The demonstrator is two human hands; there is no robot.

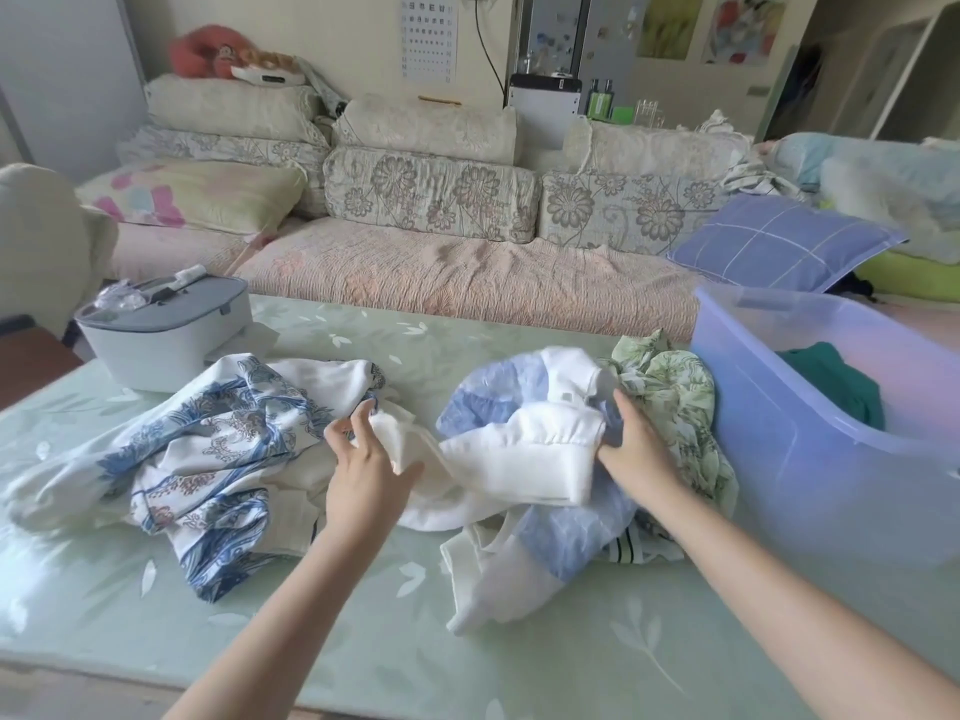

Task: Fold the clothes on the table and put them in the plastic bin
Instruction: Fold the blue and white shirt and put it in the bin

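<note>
Early stage. Left hand and right hand both grip the white garment, fingers curled into its cloth, mid-surface; it is crumpled, not yet folded. Blue-patterned garment lies heaped to the left, green floral garment just beside the plastic bin. Bin holds one dark green item. Judgement: most folding remains.

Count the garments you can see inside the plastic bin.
1: a dark green garment lies in the plastic bin, showing above its near wall; that cloudy wall may hide others.
</note>
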